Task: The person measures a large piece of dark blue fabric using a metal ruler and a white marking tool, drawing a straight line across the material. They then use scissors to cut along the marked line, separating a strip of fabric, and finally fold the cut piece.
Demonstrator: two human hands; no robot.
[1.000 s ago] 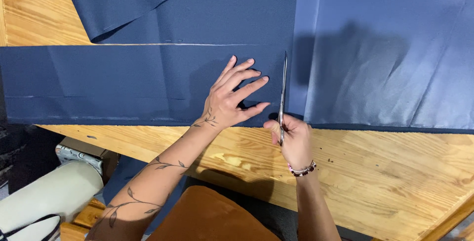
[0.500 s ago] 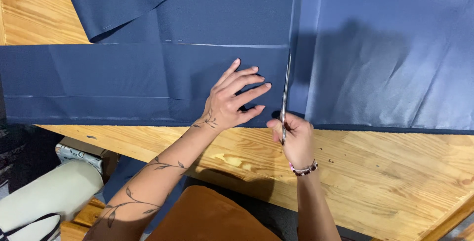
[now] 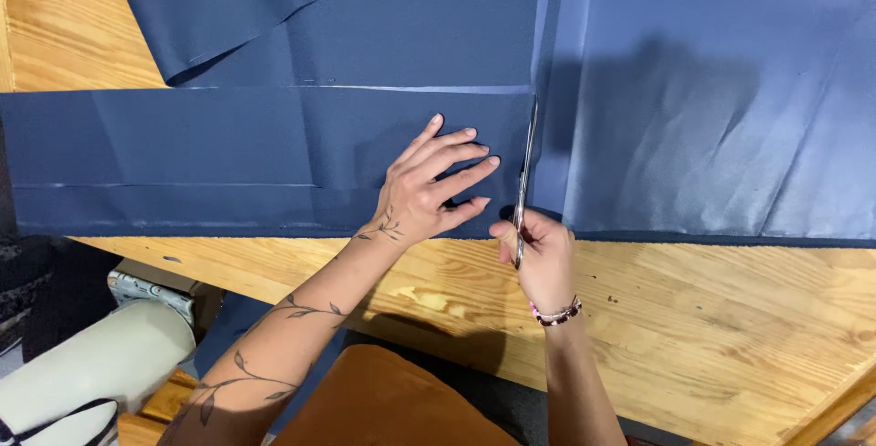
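A large sheet of dark blue fabric point(image 3: 712, 108) lies across a wooden table point(image 3: 712, 318). My left hand point(image 3: 429, 190) rests flat on the fabric with fingers spread, just left of the cut line. My right hand point(image 3: 538, 250) grips the handles of a pair of scissors point(image 3: 525, 172). The blades point away from me and lie in the fabric, along a straight cut that runs up from the near edge. A folded layer of the same blue fabric point(image 3: 228, 17) lies at the upper left.
The table's near edge runs diagonally below my hands. A cream padded object point(image 3: 91, 373) and a brown seat point(image 3: 383, 405) sit below the table edge. Bare wood point(image 3: 64, 26) shows at the far left.
The scissors and my right hand have edged slightly forward along the cut. My left hand stays pressed flat on the fabric in nearly the same place.
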